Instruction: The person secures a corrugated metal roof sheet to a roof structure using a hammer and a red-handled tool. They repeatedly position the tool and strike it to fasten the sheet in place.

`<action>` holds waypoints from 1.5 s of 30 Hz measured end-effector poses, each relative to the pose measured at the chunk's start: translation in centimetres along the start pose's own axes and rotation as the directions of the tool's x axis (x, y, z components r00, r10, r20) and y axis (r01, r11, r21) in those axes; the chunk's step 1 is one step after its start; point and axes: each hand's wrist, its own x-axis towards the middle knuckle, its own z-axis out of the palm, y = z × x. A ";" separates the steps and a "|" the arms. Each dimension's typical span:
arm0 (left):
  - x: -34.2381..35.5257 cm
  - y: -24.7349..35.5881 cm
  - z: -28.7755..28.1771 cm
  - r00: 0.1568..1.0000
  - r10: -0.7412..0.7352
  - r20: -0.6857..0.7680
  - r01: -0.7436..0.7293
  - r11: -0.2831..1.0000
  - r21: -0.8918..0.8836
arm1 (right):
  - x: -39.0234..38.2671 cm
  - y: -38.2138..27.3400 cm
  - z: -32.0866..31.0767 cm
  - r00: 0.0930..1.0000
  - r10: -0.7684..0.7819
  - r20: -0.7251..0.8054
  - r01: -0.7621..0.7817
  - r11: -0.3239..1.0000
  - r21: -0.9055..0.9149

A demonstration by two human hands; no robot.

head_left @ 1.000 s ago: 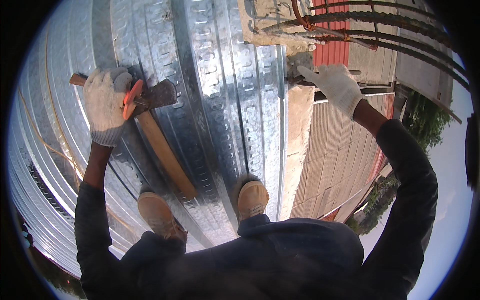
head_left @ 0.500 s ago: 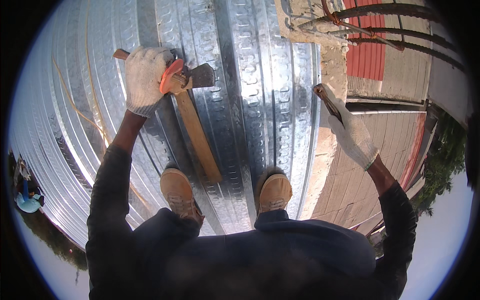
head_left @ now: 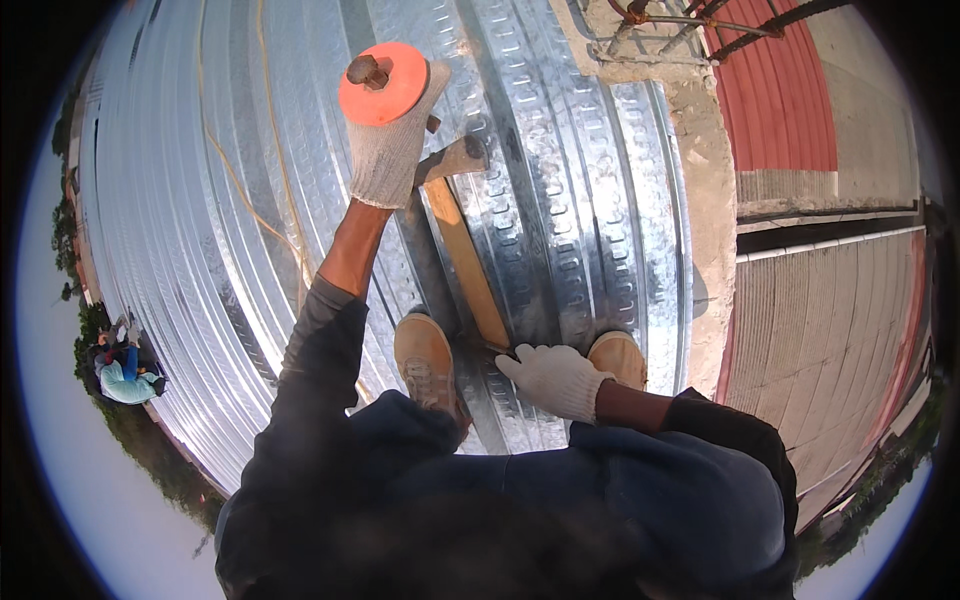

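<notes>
Orange disc (head_left: pixel 381 84) with a rusty stud or bolt through its middle, raised in the left hand (head_left: pixel 388 140), over the ribbed galvanised steel decking (head_left: pixel 560 150). Looks like a fastener with washer cap, exact kind unclear. Left glove is wrapped closed around it, disc facing up toward the camera. Just under that hand lies a hammer (head_left: pixel 455 200): head near the glove, long wooden handle running down along a trough toward the boots (head_left: pixel 425 360).

Step in hand, judged: positioning the fastener, with the hammer lying ready on the sheet. Next move likely calls for setting the stud square on a rib and getting a grip on the hammer handle without it sliding down the trough.

Pose: left arm stretched well forward and up, elbow nearly straight, dark sleeve pushed back from the wrist. Right hand (head_left: pixel 555 378) in a white knit glove is low, near the right boot, fingers half curled and pointing at the handle's lower end; holds nothing as far as visible, contact with the handle unclear. Person is crouched, knees forward.

Concrete edge (head_left: pixel 700 180) and rebar (head_left: pixel 690 20) sit right of the decking; another person (head_left: pixel 125 375) is far left below.
</notes>
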 end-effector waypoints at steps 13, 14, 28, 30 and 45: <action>-4.4 5.5 20.9 0.987 -0.120 0.109 0.162 0.722 -0.673 | 10.2 1.6 -0.1 0.699 0.411 -0.585 -0.124 0.875 0.467; -4.5 6.1 21.9 0.985 -0.126 0.121 0.175 0.725 -0.666 | 9.8 2.2 -0.1 0.742 0.284 -0.607 -0.060 0.930 0.363; -3.0 5.3 26.3 0.955 0.058 0.292 0.013 0.972 -0.235 | -6.2 1.7 -3.2 0.961 0.273 -0.034 -0.157 0.648 0.745; -3.2 5.6 26.3 0.956 0.110 0.274 -0.073 0.987 -0.145 | -8.8 2.3 -1.7 0.965 0.257 -0.054 -0.155 0.724 0.672; -4.1 6.2 26.4 0.964 0.239 0.116 -0.238 0.971 -0.023 | -26.5 2.8 -1.4 0.456 0.775 -0.438 -0.220 0.575 0.788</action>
